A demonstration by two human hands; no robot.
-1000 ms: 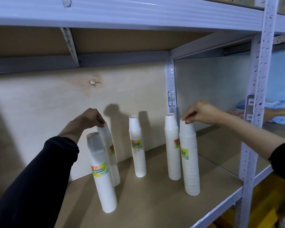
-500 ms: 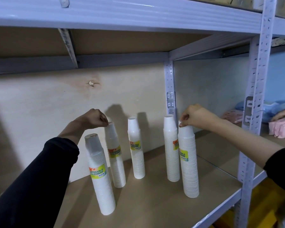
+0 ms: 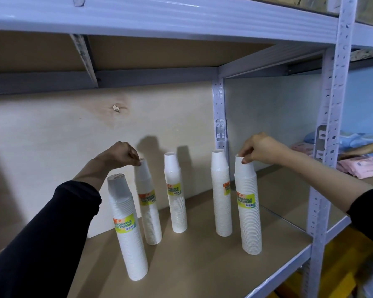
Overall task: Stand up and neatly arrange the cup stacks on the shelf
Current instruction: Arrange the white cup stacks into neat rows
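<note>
Five wrapped cup stacks on the shelf (image 3: 202,267), all upright, labels mostly facing outward. Nearest, the front-left stack (image 3: 128,231) stands free and untouched, a slight lean apparent, which may be lens distortion. Next, the front-right stack (image 3: 248,209) stands near the shelf's front edge. The right hand (image 3: 260,149) comes from above, fingers curled, thumb and fingertips pinching its top rim, a hold that probably steadies the tall column. Behind the front-left stack, the second stack (image 3: 149,207) is pinched at its very top by the left hand (image 3: 119,156), fingers closed, likely to set it vertical. Farther back, the middle stack (image 3: 175,194) and rear-right stack (image 3: 221,194) stand unheld, apart from each other, before the back panel (image 3: 52,136). The spacing is uneven, so the arranging seems unfinished.
</note>
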